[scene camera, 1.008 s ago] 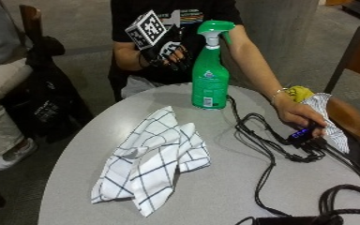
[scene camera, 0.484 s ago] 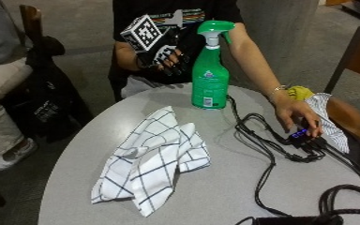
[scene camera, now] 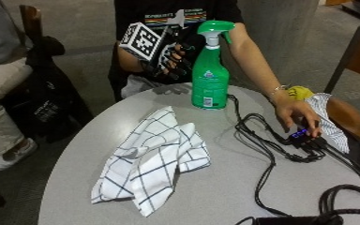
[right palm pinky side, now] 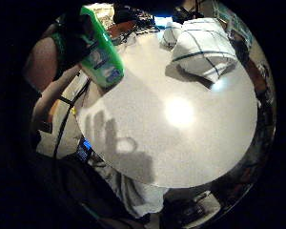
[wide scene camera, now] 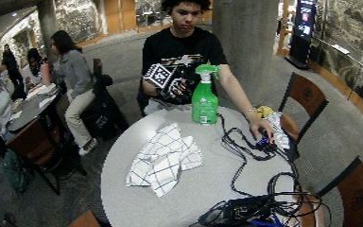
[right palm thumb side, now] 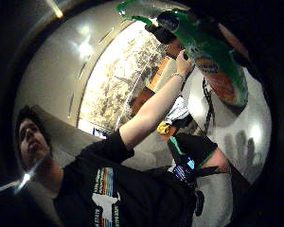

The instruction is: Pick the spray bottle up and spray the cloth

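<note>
Person, seated at table: black short-sleeved T-shirt (scene camera: 168, 11) with a printed chest graphic of multicoloured horizontal stripes above a white shape.
Right hand (scene camera: 170, 58): black glove covering the fingers, with black straps and small teal-green tips or accents along the fingers.
Left hand (scene camera: 297, 115): bare, no glove; thin light-coloured bracelet (scene camera: 279, 88) at the wrist.
Left arm: bare from the sleeve hem down.
Palm views show the same black shirt and striped print, plus black strapping at the picture edges belonging to the gloved hand.
</note>
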`<action>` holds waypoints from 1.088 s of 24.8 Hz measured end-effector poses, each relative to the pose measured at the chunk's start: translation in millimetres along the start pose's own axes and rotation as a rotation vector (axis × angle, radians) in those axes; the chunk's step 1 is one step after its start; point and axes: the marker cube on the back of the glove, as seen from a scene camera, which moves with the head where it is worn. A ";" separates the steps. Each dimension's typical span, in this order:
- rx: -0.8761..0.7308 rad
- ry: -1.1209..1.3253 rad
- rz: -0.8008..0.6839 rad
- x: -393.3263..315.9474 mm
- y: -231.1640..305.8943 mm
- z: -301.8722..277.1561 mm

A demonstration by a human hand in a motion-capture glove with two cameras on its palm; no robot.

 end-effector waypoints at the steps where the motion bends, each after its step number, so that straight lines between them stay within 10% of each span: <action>1: 0.009 -0.035 0.009 2.1 -6.5 -1.1; 27: -0.034 -0.408 0.053 29.3 -116.1 30.4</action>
